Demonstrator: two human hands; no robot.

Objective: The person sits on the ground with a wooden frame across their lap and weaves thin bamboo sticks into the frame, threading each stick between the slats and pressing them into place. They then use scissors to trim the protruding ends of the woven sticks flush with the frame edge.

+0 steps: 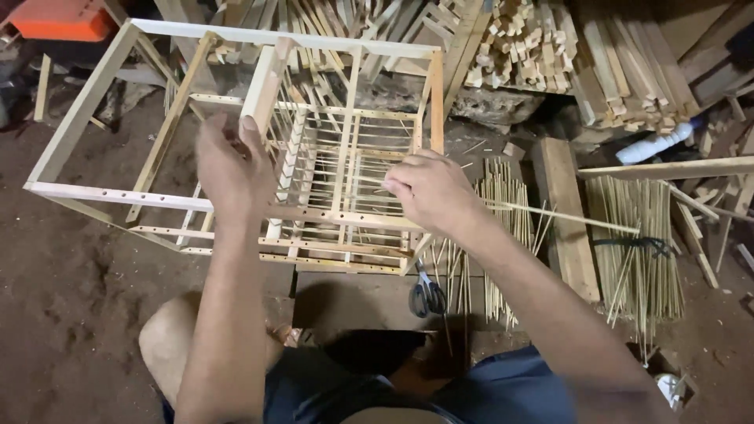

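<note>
Over the dirt floor (71,298), your left hand (224,169) clasps the wooden cage frame (314,196); your right hand (428,188) pinches 1 thin bamboo stick (565,217).

Scissors (427,296) on ground; tied stick bundle (638,251) right; white bottle (656,144); orange box (61,19).

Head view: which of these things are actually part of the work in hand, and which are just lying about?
In use:
- wooden cage frame, steadied by the left hand
- thin bamboo stick, pinched in the right hand
- loose sticks beside the frame

Lying about:
- scissors
- tied stick bundle
- white bottle
- stacked wood offcuts
- plank
</note>
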